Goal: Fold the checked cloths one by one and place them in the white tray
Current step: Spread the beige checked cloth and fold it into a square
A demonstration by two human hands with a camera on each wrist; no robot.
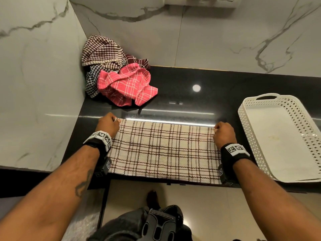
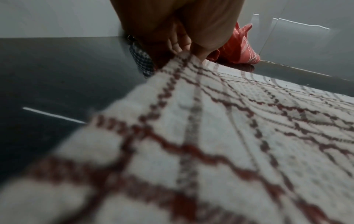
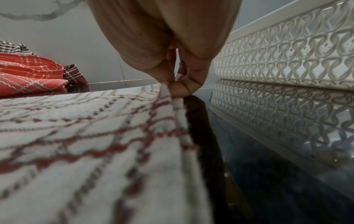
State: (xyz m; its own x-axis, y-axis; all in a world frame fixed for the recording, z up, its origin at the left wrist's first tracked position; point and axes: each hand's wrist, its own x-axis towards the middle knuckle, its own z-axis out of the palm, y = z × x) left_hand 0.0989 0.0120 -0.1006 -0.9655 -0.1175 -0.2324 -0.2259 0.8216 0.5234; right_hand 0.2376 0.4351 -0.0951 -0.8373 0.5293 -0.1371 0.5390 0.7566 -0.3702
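Head view: a cream cloth is spread on the near counter, its far corners pinched by the left hand and right hand. No fold is yet made. Crumpled cloths wait far left; nothing is seen in the tray at right.

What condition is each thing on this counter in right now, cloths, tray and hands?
Cream checked cloth: spread flat on the black counter, far corners held.
Left hand: pinches the far left corner.
Right hand: pinches the far right corner.
Cloth pile: crumpled, unfolded, in the corner.
White tray: upright, no cloth inside.
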